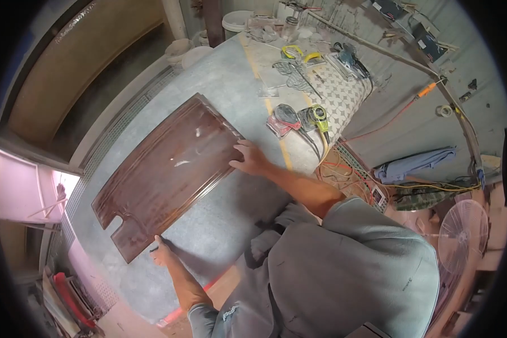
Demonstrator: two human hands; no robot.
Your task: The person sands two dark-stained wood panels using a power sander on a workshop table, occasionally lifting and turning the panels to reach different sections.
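Note:
A dark reddish-brown wooden panel with grooved edges and a rounded notch near its lower left end lies on the grey-blue covered table. Light scuffs show on its face. My right hand grips the panel's right end, with fingertips over the edge. At the near long edge, close to the notched end, my left hand pinches the rim. A small dark bit shows by its fingers; I cannot make out what it is.
A red-and-grey sander and a green-and-black sander lie at the table's right side, cords trailing. Beyond them is a patterned cloth with more tools. White buckets stand at the back; a fan is on the right.

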